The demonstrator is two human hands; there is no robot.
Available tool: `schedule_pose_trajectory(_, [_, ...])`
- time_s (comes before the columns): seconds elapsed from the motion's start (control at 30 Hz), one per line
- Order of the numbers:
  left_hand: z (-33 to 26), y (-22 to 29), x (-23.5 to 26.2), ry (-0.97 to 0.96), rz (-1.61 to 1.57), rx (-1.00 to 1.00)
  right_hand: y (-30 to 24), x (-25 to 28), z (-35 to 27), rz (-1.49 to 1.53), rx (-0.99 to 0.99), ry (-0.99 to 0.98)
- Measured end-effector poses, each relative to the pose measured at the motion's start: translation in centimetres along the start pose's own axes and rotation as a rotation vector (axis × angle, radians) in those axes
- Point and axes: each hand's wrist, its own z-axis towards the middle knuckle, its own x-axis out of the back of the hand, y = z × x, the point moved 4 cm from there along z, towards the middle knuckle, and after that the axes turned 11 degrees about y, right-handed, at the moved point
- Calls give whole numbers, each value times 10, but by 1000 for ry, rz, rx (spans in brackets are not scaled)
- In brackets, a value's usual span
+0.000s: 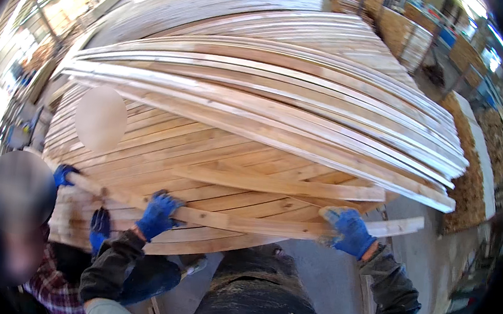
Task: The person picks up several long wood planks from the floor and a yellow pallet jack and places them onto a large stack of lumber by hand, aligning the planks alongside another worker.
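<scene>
A long, narrow wooden board (269,226) lies across in front of me at the near edge of a broad layer of boards. My left hand (159,215), in a blue glove, is closed on it left of the middle. Farther right, my right hand (346,230), also blue-gloved, grips the same board, whose pale end sticks out beyond the hand. At the left, a co-worker's gloved hand (64,175) is on the board's other end. Their second gloved hand (100,227) is lower, by the near edge of the layer. Just beyond my hands lies a loose board (285,185).
Layers of long boards (257,94) fan across the stack behind. The co-worker's plaid sleeve (58,277) is close at my left. Concrete floor (312,278) shows below the boards. A block with a brown, rough side (474,172) stands at the right, with wood stacks (402,38) farther back.
</scene>
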Motion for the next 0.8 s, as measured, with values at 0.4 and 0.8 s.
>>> schedule_pose_trajectory(0.4, [-2,1,-3,-13,-45,10,10,-45,96,-114,100,232])
schedule_pose_trajectory(0.8, [-51,-39,71,284,88,230,27,-66,129,-15,-109,468])
